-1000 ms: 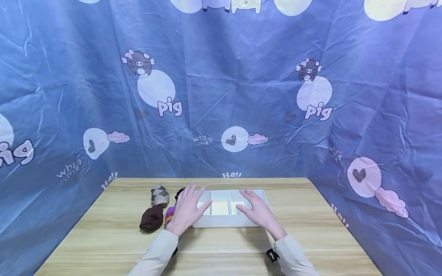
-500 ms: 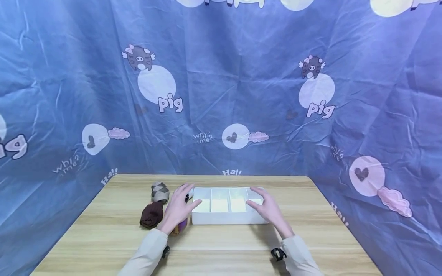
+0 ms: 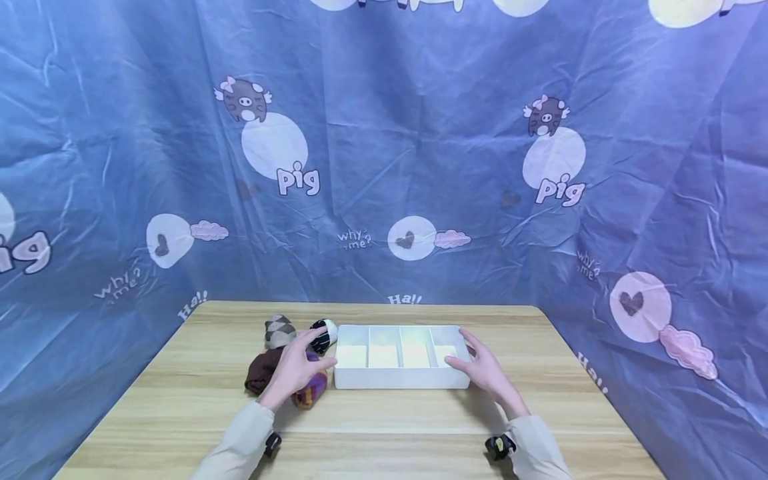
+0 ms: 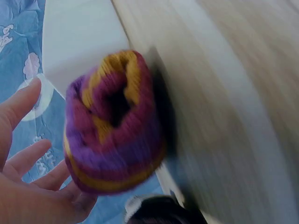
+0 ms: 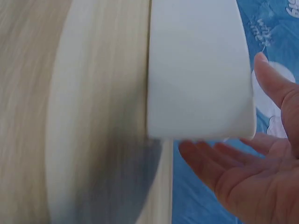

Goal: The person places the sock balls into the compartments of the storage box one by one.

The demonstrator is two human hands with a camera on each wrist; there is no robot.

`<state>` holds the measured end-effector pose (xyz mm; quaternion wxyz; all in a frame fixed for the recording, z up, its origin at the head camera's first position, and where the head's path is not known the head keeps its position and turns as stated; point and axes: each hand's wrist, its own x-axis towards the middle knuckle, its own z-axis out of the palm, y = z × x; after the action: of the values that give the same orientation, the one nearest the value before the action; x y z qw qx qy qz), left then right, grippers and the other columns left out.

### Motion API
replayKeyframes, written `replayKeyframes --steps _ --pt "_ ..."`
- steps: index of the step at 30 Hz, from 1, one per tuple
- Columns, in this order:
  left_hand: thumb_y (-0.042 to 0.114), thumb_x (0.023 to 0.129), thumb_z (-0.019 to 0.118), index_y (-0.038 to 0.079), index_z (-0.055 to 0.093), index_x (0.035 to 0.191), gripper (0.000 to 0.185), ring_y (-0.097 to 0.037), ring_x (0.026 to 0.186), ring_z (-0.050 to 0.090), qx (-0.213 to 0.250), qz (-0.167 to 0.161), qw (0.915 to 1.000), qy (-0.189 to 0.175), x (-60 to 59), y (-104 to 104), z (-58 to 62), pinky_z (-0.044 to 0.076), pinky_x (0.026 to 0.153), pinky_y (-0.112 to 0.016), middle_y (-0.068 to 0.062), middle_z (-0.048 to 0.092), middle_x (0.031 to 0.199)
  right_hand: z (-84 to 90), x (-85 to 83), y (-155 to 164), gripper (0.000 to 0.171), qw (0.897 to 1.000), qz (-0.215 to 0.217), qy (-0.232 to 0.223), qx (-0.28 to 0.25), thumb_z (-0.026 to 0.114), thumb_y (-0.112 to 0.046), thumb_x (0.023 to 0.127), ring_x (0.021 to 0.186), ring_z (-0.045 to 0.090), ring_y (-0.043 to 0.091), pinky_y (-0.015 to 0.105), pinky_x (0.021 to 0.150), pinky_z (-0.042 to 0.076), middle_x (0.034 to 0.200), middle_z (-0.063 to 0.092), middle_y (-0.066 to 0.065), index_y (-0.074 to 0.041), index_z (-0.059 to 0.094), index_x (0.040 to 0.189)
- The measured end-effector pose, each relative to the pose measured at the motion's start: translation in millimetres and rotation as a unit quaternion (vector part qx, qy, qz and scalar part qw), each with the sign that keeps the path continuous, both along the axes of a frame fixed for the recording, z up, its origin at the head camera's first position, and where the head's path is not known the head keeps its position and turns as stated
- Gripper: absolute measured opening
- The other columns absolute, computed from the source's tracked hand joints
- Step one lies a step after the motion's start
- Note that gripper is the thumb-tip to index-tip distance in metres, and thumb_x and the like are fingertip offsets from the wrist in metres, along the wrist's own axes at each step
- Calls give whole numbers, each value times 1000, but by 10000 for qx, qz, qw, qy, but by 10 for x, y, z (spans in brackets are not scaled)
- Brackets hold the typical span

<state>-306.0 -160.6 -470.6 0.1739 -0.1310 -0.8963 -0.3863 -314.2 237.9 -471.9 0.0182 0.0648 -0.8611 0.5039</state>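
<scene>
A white divided box [image 3: 402, 379] stands on the table, its compartments bare inside. At its right end is my right hand [image 3: 486, 370], thumb and fingers spread around the corner; in the right wrist view the fingertips lie right at the end wall [image 5: 196, 70]. My left hand [image 3: 291, 370] hovers left of the box with fingers loosely spread, over the rolled socks. A purple, maroon and yellow striped sock roll [image 4: 117, 158] lies nearest to it, beside the box. A dark brown sock roll [image 3: 259, 372] is partly hidden behind the left hand.
Farther back lie a grey-and-beige diamond-patterned sock roll [image 3: 279, 331] and a black-and-white one [image 3: 324, 337], the latter close to the box's left end. The wooden table [image 3: 384, 440] ends at a blue pig-print cloth [image 3: 372, 167] hanging behind and at both sides.
Both hands have moved apart: the left from over the box's left end to the sock rolls, the right from over the compartments to the right end. The box and socks look unmoved.
</scene>
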Motion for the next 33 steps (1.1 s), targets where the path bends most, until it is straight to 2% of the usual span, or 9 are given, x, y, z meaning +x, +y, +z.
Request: replayKeyframes --steps 5,8,15,20,25,28,33 --pt "26 74 85 8 58 135 69 -43 130 49 80 109 9992 -379 50 -113 -12 39 107 -56 -27 51 140 -15 31 66 81 9994 163 -258 -182 71 -22 90 137 35 50 53 111 36 156 27 29 0 26 153" --pt "24 73 86 9 59 135 69 -42 126 52 31 136 9987 -482 70 -157 -39 43 103 -54 -25 52 140 -24 39 88 81 9989 282 -309 -231 70 -21 91 136 37 50 51 109 40 155 27 30 1 24 153" --pt "20 71 87 10 60 132 67 -32 105 64 -103 148 9965 -816 88 -219 -74 54 87 -48 -20 60 132 -40 42 114 81 9976 422 -367 -416 70 -18 91 134 40 49 43 101 49 156 25 30 2 22 154" --pt "21 71 87 11 61 131 66 -29 98 65 -182 178 9930 -1154 109 -239 -50 55 78 -43 -17 64 123 -48 29 124 84 9949 435 -634 -660 71 -18 90 133 43 46 36 86 56 159 22 26 -2 20 155" --pt "22 71 87 13 66 125 58 -25 92 64 -149 108 9897 -1418 137 -237 -14 55 71 -40 -14 66 115 -42 17 165 85 9929 417 -846 -727 71 -19 90 123 54 35 34 71 58 161 18 22 -6 20 156" --pt "23 71 87 13 68 122 55 -23 89 64 -165 61 9897 -1424 134 -234 -12 55 70 -39 -12 67 110 -33 19 187 85 9937 397 -829 -644 72 -19 90 119 58 31 33 67 57 161 19 22 -6 21 156" --pt "25 71 87 11 68 120 55 -20 87 64 -377 -60 9903 -1332 121 -248 -27 54 70 -37 -8 67 104 -19 31 200 84 9926 434 -898 -699 72 -18 90 111 62 28 35 70 59 159 21 24 -7 22 156"
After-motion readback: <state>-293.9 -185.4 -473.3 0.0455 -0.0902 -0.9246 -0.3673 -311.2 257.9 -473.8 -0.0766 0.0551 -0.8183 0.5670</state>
